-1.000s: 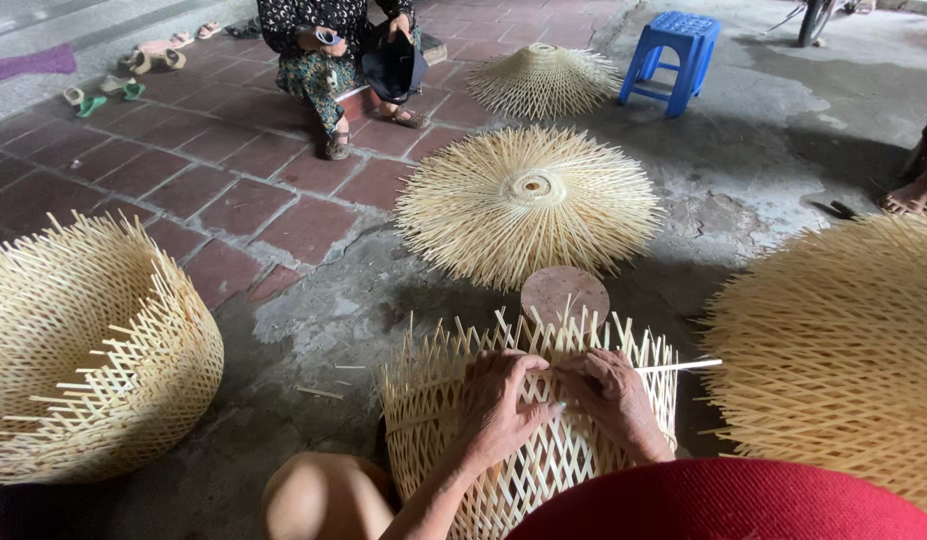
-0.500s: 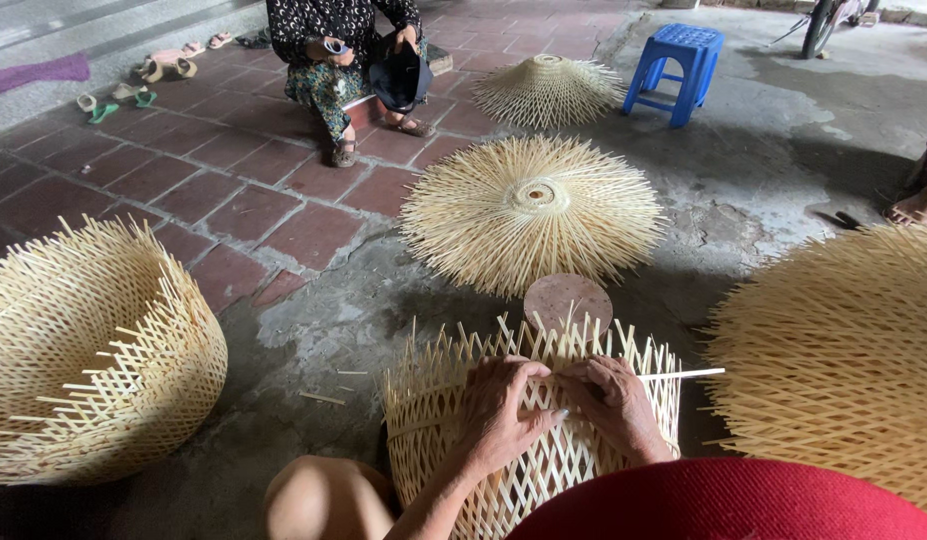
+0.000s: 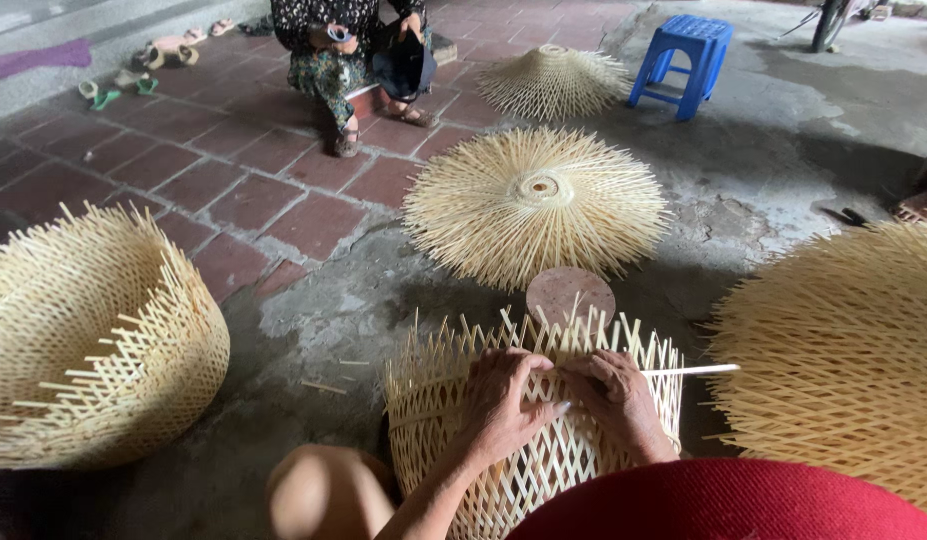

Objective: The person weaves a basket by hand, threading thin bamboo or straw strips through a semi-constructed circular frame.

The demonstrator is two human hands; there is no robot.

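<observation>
red cloth [image 3: 723,500]: closest to cam, bottom R; cut off by the edge; can't tell what it is
knee [image 3: 318,490]: bare, bottom middle, just L of the basket
left hand [image 3: 503,405]: on the basket's near side; fingers bent and pinching the thin strips by the rim
right hand [image 3: 618,400]: touching the L hand; fingers curled tight on a long strip [image 3: 688,370] that pokes out to the R
basket [image 3: 483,490]: half-woven bamboo, on the ground btw knee and red cloth; open criss-cross walls; loose ends stick up at the top
how it handles: prob. v. light; walls springy, bend a bit when pushed; strips thin, could snap or poke; best held at the woven wall under the rim, not by the loose ends
hidden: basket's bottom and far wall; fingertips tucked in the weave; round flat thing [image 3: 570,295] behind the rim, can't tell what
big basket [image 3: 93,340]: L, well apart, tipped on its side
spiky mat [image 3: 843,350]: R, cut off
round piece [image 3: 533,200]: farther back, flat on the ground
blue stool [image 3: 683,60]: far back
other person [image 3: 353,50]: sitting far back; top cut off
</observation>
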